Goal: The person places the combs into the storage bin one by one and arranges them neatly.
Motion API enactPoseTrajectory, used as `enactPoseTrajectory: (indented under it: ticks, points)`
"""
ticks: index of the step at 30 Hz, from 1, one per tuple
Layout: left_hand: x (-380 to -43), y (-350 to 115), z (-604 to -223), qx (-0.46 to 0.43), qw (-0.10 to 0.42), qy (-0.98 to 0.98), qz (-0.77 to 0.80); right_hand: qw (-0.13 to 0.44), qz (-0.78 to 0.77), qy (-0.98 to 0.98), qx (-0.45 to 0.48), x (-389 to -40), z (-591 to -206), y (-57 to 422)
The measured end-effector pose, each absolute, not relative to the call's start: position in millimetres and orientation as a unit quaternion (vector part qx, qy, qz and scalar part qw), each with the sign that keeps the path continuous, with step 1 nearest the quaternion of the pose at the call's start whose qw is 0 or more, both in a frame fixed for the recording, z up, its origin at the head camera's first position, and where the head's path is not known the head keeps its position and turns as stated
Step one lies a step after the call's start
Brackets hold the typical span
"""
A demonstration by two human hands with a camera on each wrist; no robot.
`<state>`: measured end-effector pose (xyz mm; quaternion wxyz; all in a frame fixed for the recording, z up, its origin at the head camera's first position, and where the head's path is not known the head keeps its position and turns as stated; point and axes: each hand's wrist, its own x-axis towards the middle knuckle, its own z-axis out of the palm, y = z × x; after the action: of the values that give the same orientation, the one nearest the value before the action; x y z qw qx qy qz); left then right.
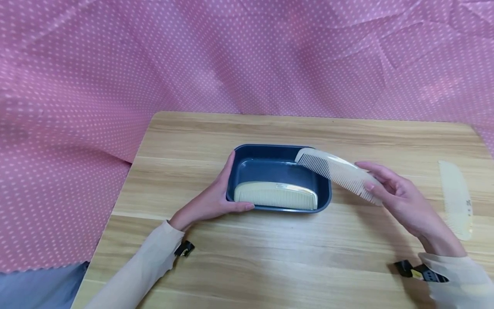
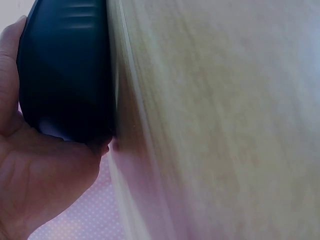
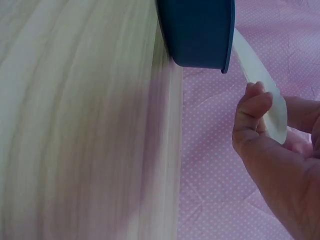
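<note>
A dark blue rectangular tub sits on the table, and my left hand grips its left end, thumb along the near rim and fingers round the side wall. Inside the tub, a cream comb lies along the near wall. Between thumb and fingers, my right hand pinches one end of a second, pale comb, raised and slanted. The far end of this comb reaches over the tub's right rim, teeth toward the near side. In the right wrist view the pinched comb rises beside the tub.
A third cream comb lies on the wooden table at the far right, beyond my right hand. Pink polka-dot cloth hangs behind the table's back edge and down the left side.
</note>
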<state>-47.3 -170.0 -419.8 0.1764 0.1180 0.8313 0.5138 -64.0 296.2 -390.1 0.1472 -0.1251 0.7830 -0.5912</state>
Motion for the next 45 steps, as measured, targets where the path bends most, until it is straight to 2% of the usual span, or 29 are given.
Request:
enactPoseTrajectory:
  ticks: [36, 45]
  points:
    - [-46.2, -172.2, -422.3, 0.116, 0.177, 0.839, 0.502, 0.151, -0.536, 0.801, -0.220, -65.6, -379.2, 236.0]
    - [-46.9, -171.6, -422.2, 0.119, 0.179, 0.835, 0.507, 0.168, -0.529, 0.798, -0.236, -67.7, -375.3, 219.7]
